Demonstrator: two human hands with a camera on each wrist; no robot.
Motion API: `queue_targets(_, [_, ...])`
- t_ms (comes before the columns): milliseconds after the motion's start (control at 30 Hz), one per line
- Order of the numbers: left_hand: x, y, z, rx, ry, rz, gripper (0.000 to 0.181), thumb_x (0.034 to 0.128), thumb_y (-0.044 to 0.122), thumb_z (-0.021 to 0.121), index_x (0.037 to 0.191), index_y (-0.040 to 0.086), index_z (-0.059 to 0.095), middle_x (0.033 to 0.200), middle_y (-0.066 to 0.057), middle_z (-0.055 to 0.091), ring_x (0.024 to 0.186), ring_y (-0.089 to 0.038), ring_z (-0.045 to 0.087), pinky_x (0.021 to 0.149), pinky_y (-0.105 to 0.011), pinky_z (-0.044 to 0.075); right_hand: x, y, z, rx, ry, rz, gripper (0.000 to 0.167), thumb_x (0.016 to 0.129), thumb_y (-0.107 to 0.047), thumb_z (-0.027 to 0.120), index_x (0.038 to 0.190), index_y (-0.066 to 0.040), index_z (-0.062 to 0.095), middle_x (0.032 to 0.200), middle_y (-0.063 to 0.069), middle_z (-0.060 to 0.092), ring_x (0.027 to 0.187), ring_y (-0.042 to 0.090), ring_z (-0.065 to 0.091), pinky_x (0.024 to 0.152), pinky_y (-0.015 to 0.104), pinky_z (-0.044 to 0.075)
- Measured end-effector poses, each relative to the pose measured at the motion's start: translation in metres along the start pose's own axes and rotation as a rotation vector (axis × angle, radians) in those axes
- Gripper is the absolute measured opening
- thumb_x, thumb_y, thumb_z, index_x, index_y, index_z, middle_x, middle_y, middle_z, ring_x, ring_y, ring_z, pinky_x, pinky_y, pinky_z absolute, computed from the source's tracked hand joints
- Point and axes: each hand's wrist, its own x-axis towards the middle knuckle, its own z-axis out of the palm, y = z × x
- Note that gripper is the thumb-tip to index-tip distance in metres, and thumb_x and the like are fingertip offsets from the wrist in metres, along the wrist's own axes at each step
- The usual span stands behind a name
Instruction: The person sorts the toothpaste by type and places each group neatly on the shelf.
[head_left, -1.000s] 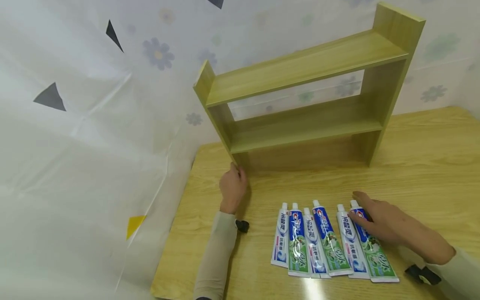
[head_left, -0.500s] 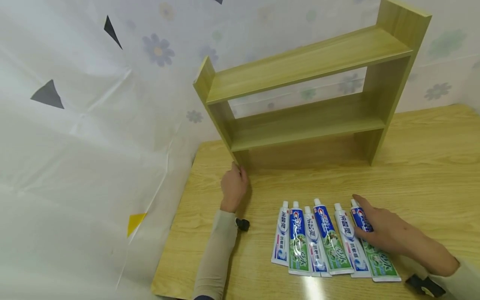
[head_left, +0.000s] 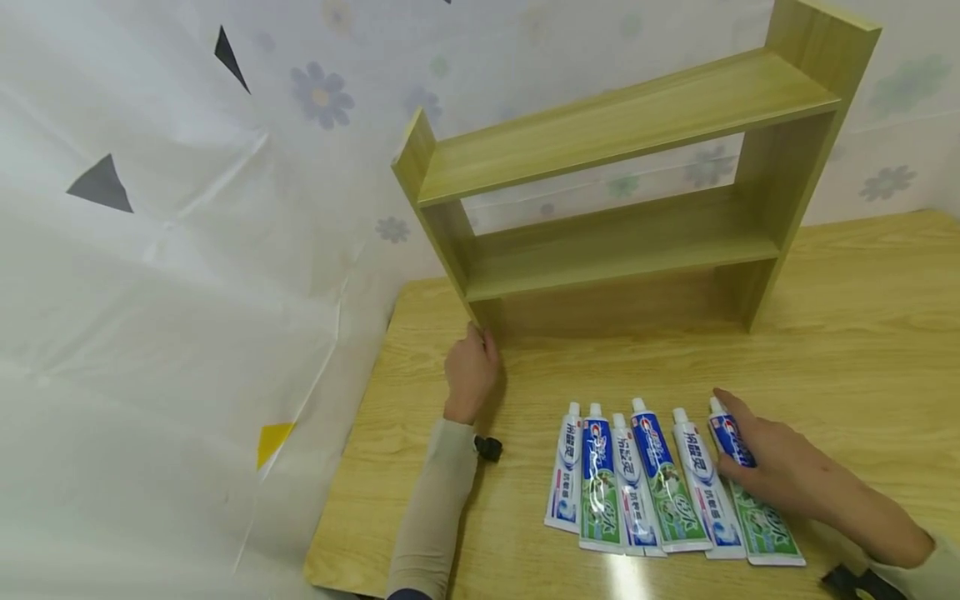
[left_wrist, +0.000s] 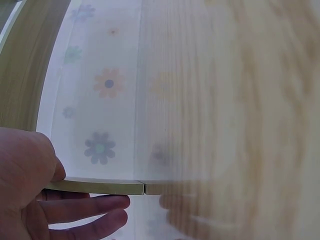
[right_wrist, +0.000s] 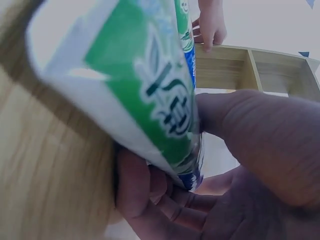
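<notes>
At the lower right of the head view, the rightmost toothpaste tube [head_left: 767, 518] is gripped by the right hand [head_left: 787, 471], the thumb being set on one side and the fingers curled round the other, presumably so that the soft tube is steadied without being squeezed hard. Whether it is clear of the table [head_left: 525, 367] cannot be told. The other five tubes [head_left: 636, 492] are laid beside it at the bottom centre, all with caps towards the shelf, white and blue-green in turn; a common direction probably makes each easy to pick up.

Farther off, left of centre, the lower front edge of the shelf [head_left: 615, 271] is pinched by the left hand [head_left: 471, 375], thumb and fingers on opposite faces of the side board, likely to keep the light frame still. The shelf is stood upright at the upper right, before the flowered wall covering [head_left: 322, 96].
</notes>
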Motion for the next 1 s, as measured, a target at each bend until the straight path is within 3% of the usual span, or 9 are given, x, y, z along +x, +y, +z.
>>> queue_targets(233, [-0.001, 0.001, 0.001, 0.012, -0.003, -0.011, 0.025, 0.1123, 0.020, 0.055, 0.096, 0.001, 0.062, 0.065, -0.019, 0.066, 0.055, -0.038, 0.068, 0.048, -0.051, 0.052, 0.002, -0.009, -0.014, 0.000, 0.084, -0.052, 0.099, 0.099, -0.016, 0.077, 0.169, 0.010, 0.012, 0.119, 0.043, 0.067, 0.084, 0.026, 0.069, 0.067, 0.043, 0.059])
queue_targets(367, [-0.001, -0.001, 0.003, 0.015, -0.004, -0.025, 0.026, 0.1123, 0.021, 0.054, 0.098, 0.001, 0.062, 0.066, -0.019, 0.067, 0.056, -0.039, 0.070, 0.048, -0.053, 0.053, 0.009, -0.021, -0.033, -0.020, 0.128, -0.074, 0.099, 0.101, -0.017, 0.077, 0.170, 0.009, 0.010, 0.127, 0.047, 0.063, 0.089, 0.031, 0.072, 0.067, 0.045, 0.061])
queue_targets(467, [0.001, -0.001, 0.003, 0.018, 0.000, -0.029, 0.027, 0.1130, 0.021, 0.053, 0.100, 0.000, 0.063, 0.066, -0.021, 0.068, 0.057, -0.041, 0.070, 0.049, -0.054, 0.053, 0.017, -0.030, -0.045, -0.028, 0.176, -0.106, 0.099, 0.102, -0.016, 0.075, 0.172, 0.005, 0.008, 0.131, 0.047, 0.061, 0.087, 0.030, 0.071, 0.063, 0.040, 0.059])
queue_targets(667, [0.001, 0.000, 0.002, 0.017, -0.018, -0.030, 0.030, 0.1142, 0.022, 0.053, 0.101, -0.002, 0.064, 0.068, -0.024, 0.069, 0.059, -0.044, 0.071, 0.051, -0.056, 0.054, 0.025, -0.047, -0.067, -0.006, 0.311, -0.212, 0.100, 0.101, -0.009, 0.074, 0.176, -0.007, 0.007, 0.125, 0.036, 0.064, 0.071, 0.014, 0.058, 0.051, 0.024, 0.046])
queue_targets(833, [0.000, -0.001, -0.001, 0.020, -0.016, -0.042, 0.029, 0.1139, 0.022, 0.053, 0.099, -0.001, 0.062, 0.069, -0.024, 0.069, 0.061, -0.045, 0.071, 0.052, -0.057, 0.054, 0.037, -0.067, -0.097, -0.035, 0.384, -0.234, 0.099, 0.102, -0.009, 0.073, 0.176, -0.007, 0.007, 0.108, 0.024, 0.063, 0.072, 0.015, 0.057, 0.052, 0.024, 0.045])
queue_targets(1000, [-0.001, -0.003, -0.005, 0.006, -0.005, -0.047, 0.027, 0.1132, 0.021, 0.055, 0.098, -0.001, 0.062, 0.067, -0.024, 0.068, 0.058, -0.043, 0.070, 0.051, -0.057, 0.054, 0.048, -0.085, -0.133, -0.105, 0.449, -0.244, 0.098, 0.101, -0.013, 0.073, 0.176, -0.009, 0.010, 0.106, 0.024, 0.064, 0.073, 0.019, 0.058, 0.053, 0.025, 0.043])
